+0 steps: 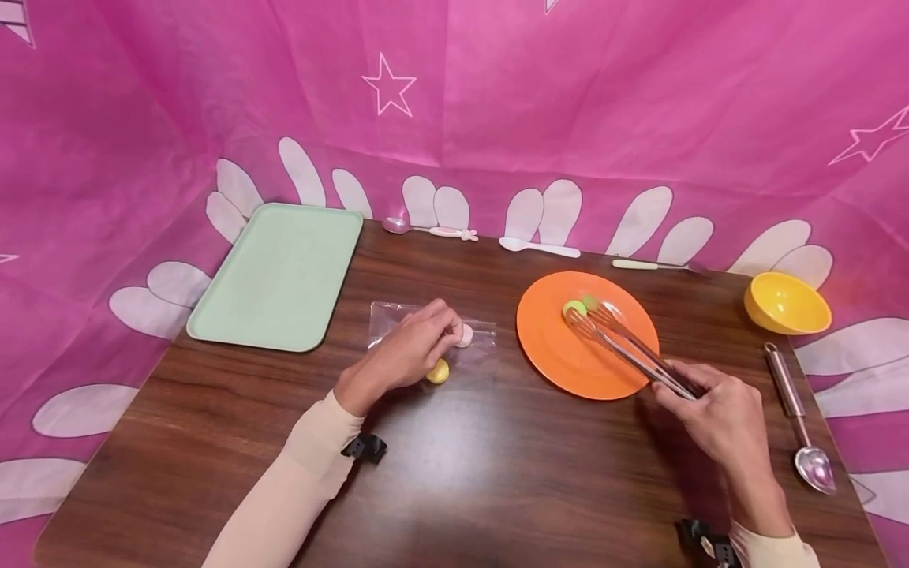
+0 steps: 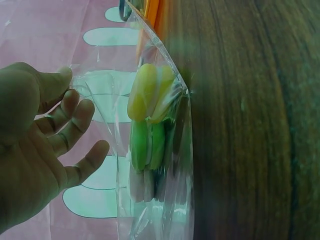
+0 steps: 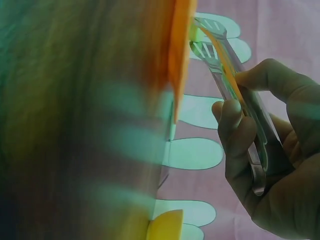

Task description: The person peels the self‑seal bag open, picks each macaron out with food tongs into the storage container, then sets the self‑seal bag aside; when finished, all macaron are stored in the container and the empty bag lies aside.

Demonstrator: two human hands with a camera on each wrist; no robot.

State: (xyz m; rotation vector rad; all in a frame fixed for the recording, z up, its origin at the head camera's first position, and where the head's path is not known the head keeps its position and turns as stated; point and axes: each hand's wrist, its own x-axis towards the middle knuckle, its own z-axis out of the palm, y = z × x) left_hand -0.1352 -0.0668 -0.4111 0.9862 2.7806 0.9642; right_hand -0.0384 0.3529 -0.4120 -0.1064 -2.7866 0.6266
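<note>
A: Your tongs [image 1: 628, 347] pinch the green macaron [image 1: 575, 309] over the orange plate [image 1: 561, 363]; right hand [image 1: 724, 418] fingers squeeze the handles, probably for grip

B: And left hand [image 1: 405, 355]?

A: Its fingers pinch the clear bag [image 2: 150, 150], likely steadying it on the counter [image 1: 461, 457]

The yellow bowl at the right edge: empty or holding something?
Empty as far as shows: the yellow bowl stands upright on the table, and the head view shows only bare yellow inside.

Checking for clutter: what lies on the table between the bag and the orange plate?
Nothing: in the head view, bare wood separates the bag from the plate.
</note>
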